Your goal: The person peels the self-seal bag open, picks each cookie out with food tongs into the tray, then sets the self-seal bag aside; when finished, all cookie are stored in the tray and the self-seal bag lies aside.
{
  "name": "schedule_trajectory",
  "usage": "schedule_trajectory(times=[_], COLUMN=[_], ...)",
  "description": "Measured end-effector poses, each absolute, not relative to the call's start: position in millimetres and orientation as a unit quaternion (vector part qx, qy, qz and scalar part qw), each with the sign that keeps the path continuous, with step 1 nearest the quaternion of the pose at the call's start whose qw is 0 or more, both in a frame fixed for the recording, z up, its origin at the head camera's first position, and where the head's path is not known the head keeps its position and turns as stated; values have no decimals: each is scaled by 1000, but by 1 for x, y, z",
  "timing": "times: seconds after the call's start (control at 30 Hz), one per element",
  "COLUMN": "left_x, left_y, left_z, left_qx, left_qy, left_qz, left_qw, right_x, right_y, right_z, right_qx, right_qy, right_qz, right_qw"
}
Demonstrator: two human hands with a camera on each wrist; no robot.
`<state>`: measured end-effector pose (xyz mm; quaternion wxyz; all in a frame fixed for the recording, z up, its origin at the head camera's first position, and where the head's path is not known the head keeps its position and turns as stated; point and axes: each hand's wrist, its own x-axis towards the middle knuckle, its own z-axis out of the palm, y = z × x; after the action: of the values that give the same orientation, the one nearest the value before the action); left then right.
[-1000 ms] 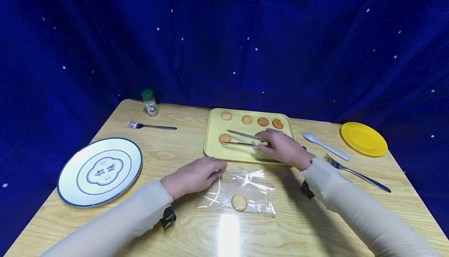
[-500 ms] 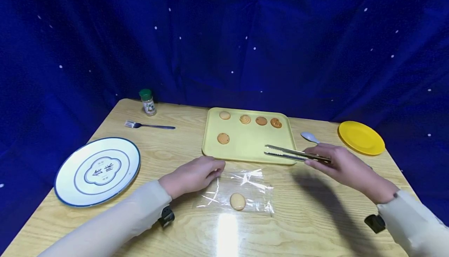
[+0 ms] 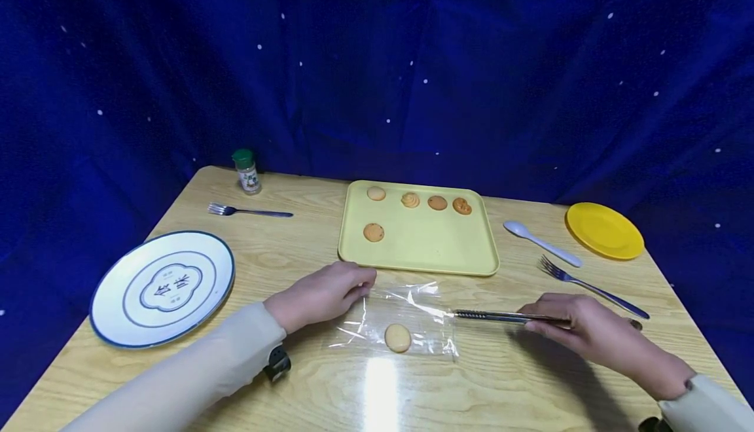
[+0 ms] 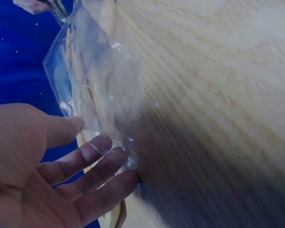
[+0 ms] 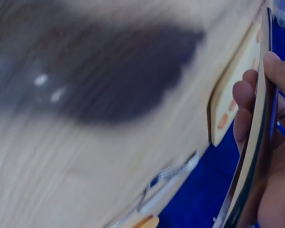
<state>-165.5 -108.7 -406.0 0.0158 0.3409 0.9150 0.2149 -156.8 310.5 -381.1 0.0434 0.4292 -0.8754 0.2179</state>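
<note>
My left hand (image 3: 325,293) pinches the left edge of a clear plastic bag (image 3: 421,330) on the table. In the left wrist view the bag (image 4: 92,71) rises in folds past the thumb and fingertips. A pale round cookie (image 3: 398,338) lies within the bag's outline. On the right, my right hand (image 3: 586,327) grips metal tongs (image 3: 495,317), their arms pressed close together and their tips at the bag's right edge. The right wrist view shows the tongs (image 5: 262,114) between thumb and fingers. A yellow tray (image 3: 436,249) beyond the hands carries several cookies, one (image 3: 374,232) apart from the back row.
On the left are a large white plate (image 3: 118,301) with a blue rim, a fork (image 3: 250,212) and a green-capped shaker (image 3: 247,173). To the right lie a white spoon (image 3: 542,242), another fork (image 3: 595,288) and a yellow plate (image 3: 607,232). A blue curtain (image 3: 377,78) hangs behind.
My right hand has drawn the tongs off the tray, rightward and then nearer, down to the bag's right side. The tongs' arms have closed together. The cookie stays on the tray; my left hand keeps its place.
</note>
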Motion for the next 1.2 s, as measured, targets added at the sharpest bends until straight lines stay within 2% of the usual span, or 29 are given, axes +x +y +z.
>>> schedule_trajectory(times=[0.4,0.87,1.0,1.2], left_x=[-166,-165,-165,-165], left_y=[-108,-109,-109,-109], left_z=[-402,-406,-407,-404], left_qx=[339,343,338,334], left_qy=[916,914,918,919], left_qz=[212,214,208,207], left_qw=[24,25,26,33], right_x=[-161,-171,-172,-171], right_y=[274,234,232,241], right_z=[-398,-408,-410,-406], right_qx=[412,445,461,473], right_qy=[-892,-872,-859,-848], right_qz=[176,176,196,227], right_qw=[-50,-105,-106,-76])
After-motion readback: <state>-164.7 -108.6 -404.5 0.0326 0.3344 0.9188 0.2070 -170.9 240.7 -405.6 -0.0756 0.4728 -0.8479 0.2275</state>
